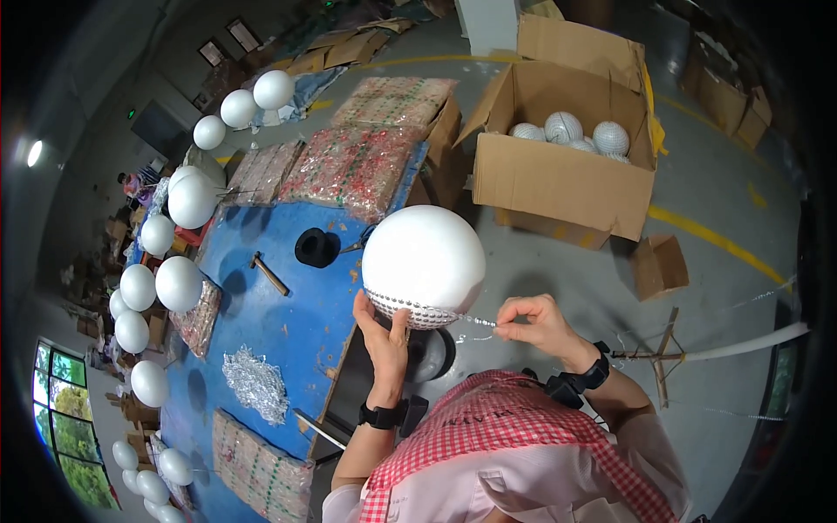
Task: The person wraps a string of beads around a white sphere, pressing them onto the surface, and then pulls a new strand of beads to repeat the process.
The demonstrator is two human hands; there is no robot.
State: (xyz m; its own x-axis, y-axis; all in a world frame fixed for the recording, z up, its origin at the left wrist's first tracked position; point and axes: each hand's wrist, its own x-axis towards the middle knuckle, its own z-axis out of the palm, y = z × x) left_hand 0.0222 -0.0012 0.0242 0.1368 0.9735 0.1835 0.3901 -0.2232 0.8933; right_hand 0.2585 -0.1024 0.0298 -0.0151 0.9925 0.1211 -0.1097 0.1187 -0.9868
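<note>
The left hand (384, 336) cups the bottom of a big white ball (424, 261), with its fingers pressed flat on the shiny bead rows there. The ball sits just in front of the person, over a dark stand (433, 353) at the edge of the blue table (288, 331). The right hand (532, 321) is pinched shut on a thin bead string (475, 320) that runs to the ball.

I think the ball is only just started: a few rows at the bottom, and the rest is bare. Next the string likely has to be laid tight beside the last row while the ball turns a little.

About 15 plain white balls line the far side of the table. A box (558, 187) on the floor holds about 4 covered balls (563, 127). On the table I count 1 hammer (268, 273), 1 black roll (316, 247) and 1 silver pile (255, 383)
</note>
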